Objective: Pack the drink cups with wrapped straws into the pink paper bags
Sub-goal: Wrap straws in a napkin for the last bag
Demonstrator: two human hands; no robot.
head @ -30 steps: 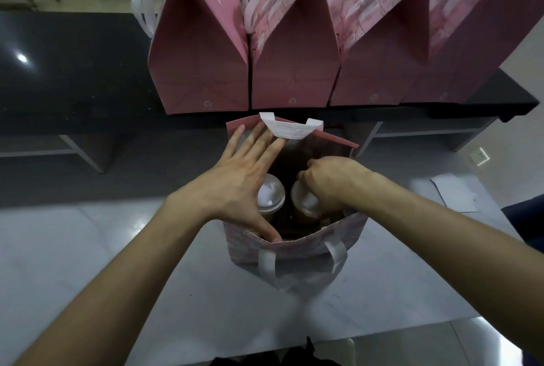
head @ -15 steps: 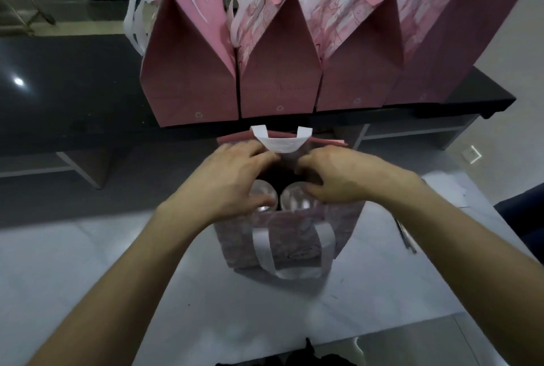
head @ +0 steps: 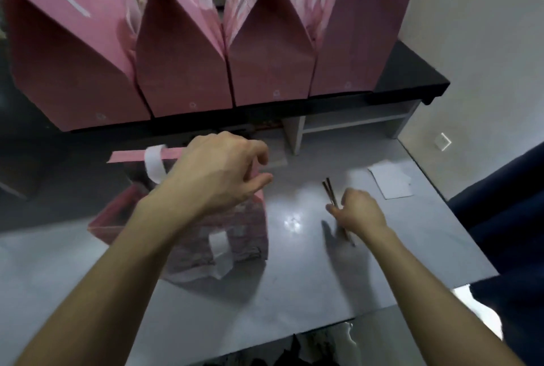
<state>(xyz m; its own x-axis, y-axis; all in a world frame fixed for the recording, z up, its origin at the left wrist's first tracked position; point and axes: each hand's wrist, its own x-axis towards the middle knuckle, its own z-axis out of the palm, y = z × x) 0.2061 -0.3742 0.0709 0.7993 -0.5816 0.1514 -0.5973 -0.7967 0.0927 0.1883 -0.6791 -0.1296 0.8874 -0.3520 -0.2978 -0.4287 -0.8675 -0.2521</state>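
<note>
A pink paper bag (head: 247,236) with white handles stands on the grey table (head: 294,283) at centre left. My left hand (head: 217,177) hovers over the bag's open top with its fingers loosely curled, holding the right part of the rim. The cups inside the bag are hidden by my hand and arm. To the right of the bag, my right hand (head: 357,212) grips two thin dark wrapped straws (head: 329,192) just above the table. The frame is blurred by motion.
Several closed pink bags (head: 182,71) with white handles stand in a row on a black shelf (head: 412,80) behind the table. A white sheet of paper (head: 390,180) lies at the table's far right. A dark blue object sits beyond the right edge.
My right hand left the bag's top, moved right and took hold of the straws on the table. My left hand stayed at the bag's rim. The view swung toward the right.
</note>
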